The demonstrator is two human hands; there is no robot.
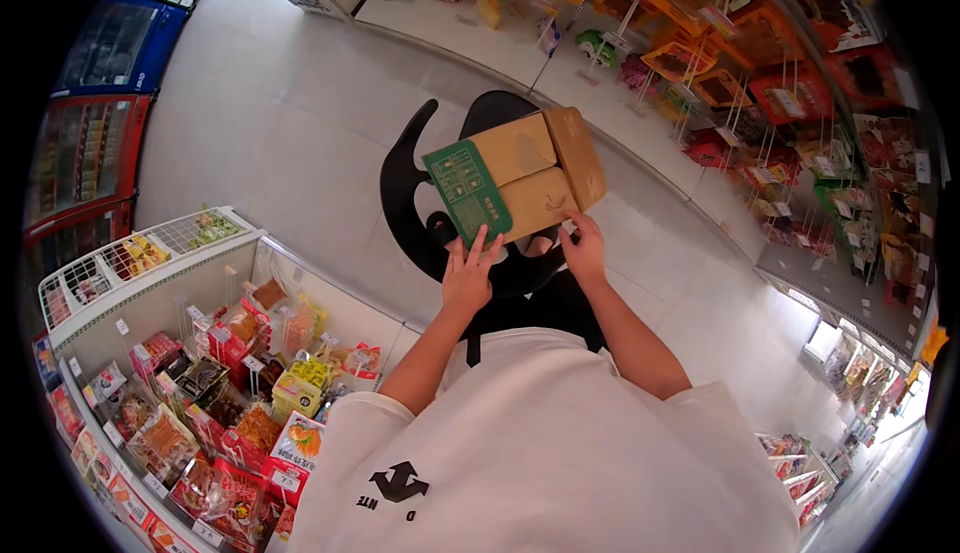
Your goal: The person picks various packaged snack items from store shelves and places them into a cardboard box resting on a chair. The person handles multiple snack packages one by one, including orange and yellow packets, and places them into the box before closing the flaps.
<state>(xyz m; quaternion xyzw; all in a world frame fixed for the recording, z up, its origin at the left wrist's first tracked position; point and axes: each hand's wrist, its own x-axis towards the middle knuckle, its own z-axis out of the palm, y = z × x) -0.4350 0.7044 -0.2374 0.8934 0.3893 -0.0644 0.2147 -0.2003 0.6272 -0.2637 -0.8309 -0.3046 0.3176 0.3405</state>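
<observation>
A brown cardboard box [525, 193] with a green printed panel [469, 185] lies before me, over a black plastic chair [405, 178] with curved arms. At its far right side a brown flap [576, 159] stands raised. My left hand [471, 275] has its spread fingers on the near edge of the green panel, its thumb out of sight. My right hand [583, 249] grips the near right corner, fingertips against the cardboard. Whether the box rests on the seat I cannot tell. Part of a foot in a dark sandal [441, 227] shows beside the box.
A shelf rack with hanging snack packets [750, 88] runs along the far right. At the near left stands another shelf [225, 373] full of packaged snacks, topped by a white wire basket [142, 260]. Glass-fronted coolers [90, 148] line the left. Grey tile floor [262, 125] lies between.
</observation>
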